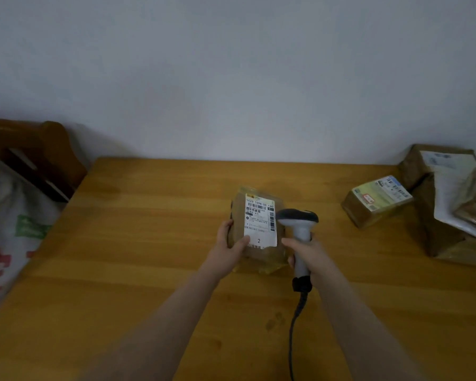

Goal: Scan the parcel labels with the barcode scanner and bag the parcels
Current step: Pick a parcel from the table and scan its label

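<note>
The cable (294, 325) runs to the scanner (297, 217), our right hand's (308, 254) fingers (287, 241) wrapped round its handle; our left hand (228, 243) grips the parcel (264, 259) over the tabletop (149, 243), thumb on its label (260, 218). The scanner head sits beside the label, so we may misread.

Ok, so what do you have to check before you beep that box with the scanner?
1. Parcel held: ok. The left hand grips the parcel by its left side.
2. Label showing: ok. The label faces up, and the hand covers only its lower left corner, away from the barcodes.
3. Scanner held: ok. The right hand grips the scanner by its handle.
4. Scanner aimed at a barcode: cannot tell. Its head sits beside the label's right edge and its window is hidden.
5. Sack open for bagging: cannot tell. Only the side of the white sack shows, left of the table.
</note>
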